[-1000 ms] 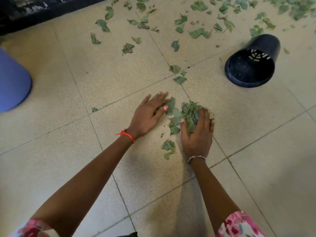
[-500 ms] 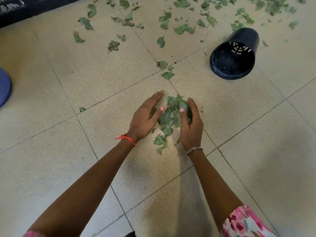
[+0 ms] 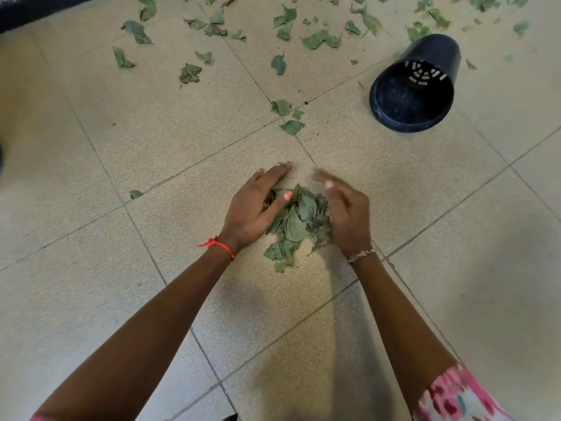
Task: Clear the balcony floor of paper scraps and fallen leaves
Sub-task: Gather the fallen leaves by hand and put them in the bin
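Observation:
A small pile of green leaves (image 3: 296, 221) lies on the beige tiled floor (image 3: 151, 141) between my two hands. My left hand (image 3: 255, 206) rests against the pile's left side, fingers straight and flat on the tile, thumb laid over the leaves. My right hand (image 3: 346, 214) stands on edge against the pile's right side, fingers extended and blurred by motion. Neither hand grips anything. More leaves lie scattered (image 3: 282, 63) across the far tiles.
A black plastic pot (image 3: 414, 86) lies on its side at the far right, its mouth facing me. A few loose leaves (image 3: 291, 126) sit just beyond the pile and one (image 3: 135, 194) to the left. A dark edge runs along the top left.
Both hands have drawn the leaves together into a tighter pile and pulled it nearer to me. The right hand has lifted off the leaves onto its edge.

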`<state>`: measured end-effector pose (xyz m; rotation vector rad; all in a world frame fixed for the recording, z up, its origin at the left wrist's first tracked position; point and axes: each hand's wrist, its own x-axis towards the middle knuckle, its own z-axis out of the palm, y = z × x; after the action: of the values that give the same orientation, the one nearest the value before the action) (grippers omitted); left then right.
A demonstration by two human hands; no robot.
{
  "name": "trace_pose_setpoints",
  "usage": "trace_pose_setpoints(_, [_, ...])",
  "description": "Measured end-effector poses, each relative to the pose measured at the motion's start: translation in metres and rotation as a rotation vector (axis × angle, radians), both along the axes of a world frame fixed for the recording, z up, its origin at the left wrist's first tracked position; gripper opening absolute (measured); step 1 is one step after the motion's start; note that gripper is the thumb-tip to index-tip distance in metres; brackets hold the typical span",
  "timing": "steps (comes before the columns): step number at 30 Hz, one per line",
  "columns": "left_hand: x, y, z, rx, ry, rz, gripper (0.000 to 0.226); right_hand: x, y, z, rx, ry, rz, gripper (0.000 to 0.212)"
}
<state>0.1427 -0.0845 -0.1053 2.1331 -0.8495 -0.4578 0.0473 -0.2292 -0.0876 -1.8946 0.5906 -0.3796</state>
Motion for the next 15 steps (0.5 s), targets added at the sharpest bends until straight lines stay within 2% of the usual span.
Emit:
trace_pose_setpoints(2, [0.002, 0.000, -0.001, -0.018, -0.033, -0.036, 0.063, -0.011, -0.011, -0.001, -0.119, 0.006, -0.199, 0.040])
trace_pose_setpoints(3, [0.002, -0.001, -0.001, -0.022, -0.050, -0.052, 0.062, -0.015, -0.014, -0.003, -0.176, 0.083, -0.227, 0.045])
trace_pose_setpoints(5, [0.000, -0.001, -0.002, -0.024, -0.073, -0.076, 0.059, -0.022, -0.010, -0.013, -0.287, 0.273, -0.128, 0.055])
trace_pose_setpoints(8, [0.000, -0.002, -0.002, -0.014, -0.077, -0.097, 0.057, -0.018, 0.017, -0.025, -0.419, 0.313, 0.022, 0.058])
trace_pose_setpoints(11, [-0.010, -0.004, -0.002, -0.004, -0.036, -0.073, 0.058, -0.007, 0.054, -0.026, -0.393, 0.252, -0.104, 0.060])
trace_pose_setpoints(13, [-0.031, -0.011, -0.002, -0.026, 0.021, 0.017, 0.054, -0.001, 0.069, -0.024, -0.281, 0.202, -0.193, 0.059])
trace_pose_setpoints(15, [-0.054, -0.018, -0.002, -0.110, 0.157, 0.138, 0.051, 0.002, 0.073, -0.021, -0.175, 0.128, -0.240, 0.054])
